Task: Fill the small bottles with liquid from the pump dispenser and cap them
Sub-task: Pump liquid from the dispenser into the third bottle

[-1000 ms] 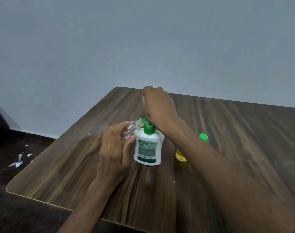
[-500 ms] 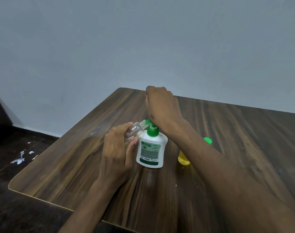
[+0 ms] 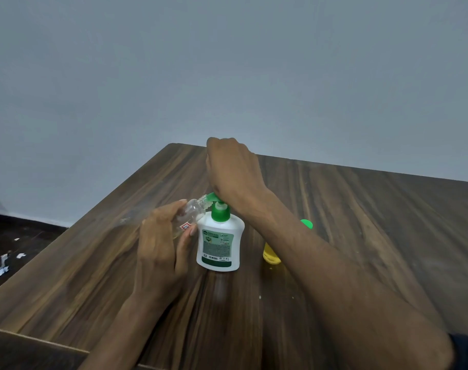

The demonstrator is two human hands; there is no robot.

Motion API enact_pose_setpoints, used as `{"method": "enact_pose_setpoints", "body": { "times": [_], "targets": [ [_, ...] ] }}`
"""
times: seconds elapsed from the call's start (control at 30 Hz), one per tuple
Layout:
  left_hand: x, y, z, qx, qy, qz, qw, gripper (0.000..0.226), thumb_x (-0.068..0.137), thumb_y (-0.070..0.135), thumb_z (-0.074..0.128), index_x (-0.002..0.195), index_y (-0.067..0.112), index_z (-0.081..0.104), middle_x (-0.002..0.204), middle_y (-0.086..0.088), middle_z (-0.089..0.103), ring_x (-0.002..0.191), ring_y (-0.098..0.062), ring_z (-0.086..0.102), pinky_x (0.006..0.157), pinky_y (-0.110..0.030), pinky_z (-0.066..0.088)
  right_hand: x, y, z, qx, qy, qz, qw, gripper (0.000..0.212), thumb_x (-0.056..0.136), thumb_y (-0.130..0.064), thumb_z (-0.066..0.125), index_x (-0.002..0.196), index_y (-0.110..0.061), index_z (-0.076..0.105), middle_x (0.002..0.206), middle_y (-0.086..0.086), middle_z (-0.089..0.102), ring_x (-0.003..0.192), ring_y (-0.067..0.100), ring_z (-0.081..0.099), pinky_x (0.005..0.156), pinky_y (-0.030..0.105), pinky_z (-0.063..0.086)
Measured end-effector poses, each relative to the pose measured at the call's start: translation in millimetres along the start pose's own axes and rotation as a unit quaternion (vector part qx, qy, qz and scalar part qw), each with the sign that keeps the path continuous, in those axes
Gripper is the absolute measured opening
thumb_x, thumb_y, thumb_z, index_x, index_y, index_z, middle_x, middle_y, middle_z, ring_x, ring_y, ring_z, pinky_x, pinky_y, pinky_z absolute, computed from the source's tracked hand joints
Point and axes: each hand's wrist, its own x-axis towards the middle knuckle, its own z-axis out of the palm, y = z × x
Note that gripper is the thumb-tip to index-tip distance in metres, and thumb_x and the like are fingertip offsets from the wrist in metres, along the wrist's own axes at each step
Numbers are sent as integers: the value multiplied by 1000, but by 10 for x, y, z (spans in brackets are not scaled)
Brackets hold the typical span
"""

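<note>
Left hand [image 3: 158,244] grips tilted small bottle [image 3: 191,213]; right hand [image 3: 234,172] (fingers curled) presses pump dispenser [image 3: 219,241].

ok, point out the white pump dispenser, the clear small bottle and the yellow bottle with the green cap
white pump dispenser with green pump [image 3: 219,245], head view, on its front label
clear small plastic bottle [image 3: 192,209], head view, on its shoulder
yellow bottle with green cap [image 3: 270,256], head view, on its yellow body
</note>
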Motion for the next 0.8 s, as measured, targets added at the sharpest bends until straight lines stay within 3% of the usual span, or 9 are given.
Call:
{"method": "enact_pose_setpoints", "body": {
  "times": [0.13, 0.3, 0.43, 0.53, 0.67, 0.8],
  "targets": [
    [29, 6, -6, 7, -8, 7, 1000, 35, 104, 18, 57, 137, 4, 54, 126, -6, 59, 108, -22, 59, 101, -24, 40, -30, 5, 13, 13, -17, 17, 1000, 21, 82, 2, 49, 76, -14, 37, 66, -2, 34, 56, 16, 36, 45, 29, 19],
    [12, 11, -7, 5, -7, 3, 1000, 36, 105, 18, 55, 137, 2, 55, 126, -9, 60, 109, -26, 59, 99, -29, 42, -16, -16, -68, -5, -2, -5, 1000, 23, 81, 1, 50, 76, -14, 34, 65, -2, 30, 54, 14, 28, 46, 29, 15],
    [8, 15, -10, 16, -9, 6, 1000, 36, 104, 17, 56, 136, 0, 55, 126, -9, 59, 109, -26, 58, 98, -28, 41, -42, -13, -80, 6, -36, -3, 999, 20, 81, 3, 51, 82, -13, 38, 67, -2, 30, 58, 16, 35, 49, 29, 23],
    [18, 29, -8, 11, -5, 8, 1000, 36, 104, 16, 55, 136, 1, 54, 126, -8, 57, 109, -25, 58, 99, -27, 40, -23, -20, -141, -12, -20, -20, 1000, 24, 76, 5, 48, 79, -14, 35, 66, -2, 30, 55, 14, 28, 47, 29, 16],
    [17, 12, 3, 17, -11, 9, 1000, 36, 104, 16, 56, 135, -1, 56, 126, -10, 58, 109, -27, 58, 99, -29, 41, -59, -11, -103, 1, -41, -3, 999, 20, 80, 4, 49, 83, -13, 38, 67, -2, 30, 62, 19, 39, 47, 28, 17],
    [3, 1, 0, 17, -12, 4, 1000, 37, 105, 18, 55, 137, -2, 56, 127, -12, 60, 111, -28, 58, 99, -31, 42, -51, -24, -154, -11, -27, -16, 999, 30, 75, 6, 47, 70, -15, 28, 66, -2, 30, 55, 12, 26, 47, 29, 16]
  ]
}}
